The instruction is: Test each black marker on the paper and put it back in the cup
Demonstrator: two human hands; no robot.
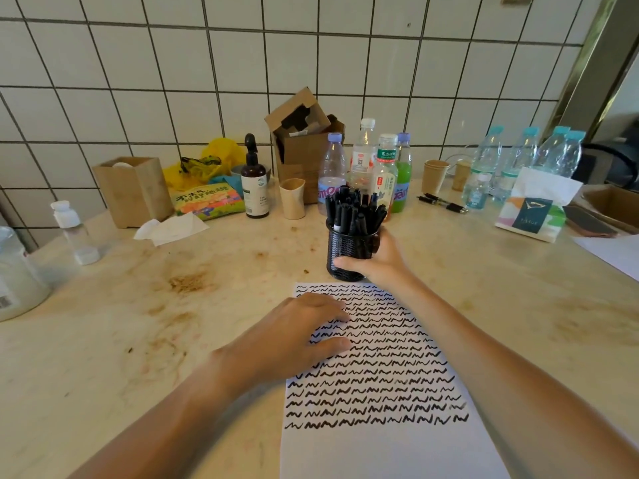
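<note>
The right hand is holding the black cup of markers just past the paper, its fingers wrapped around it, while the left hand is lying flat on the paper, so I think picking one marker is coming next.

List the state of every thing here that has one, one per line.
mesh cup: upright, full of markers, gripped by right hand.
black markers: capped, standing in the cup.
paper: flat, mostly covered in squiggles, bottom blank.
left hand: flat on the paper.
cardboard box: flap open.
pump bottle: upright.
</note>
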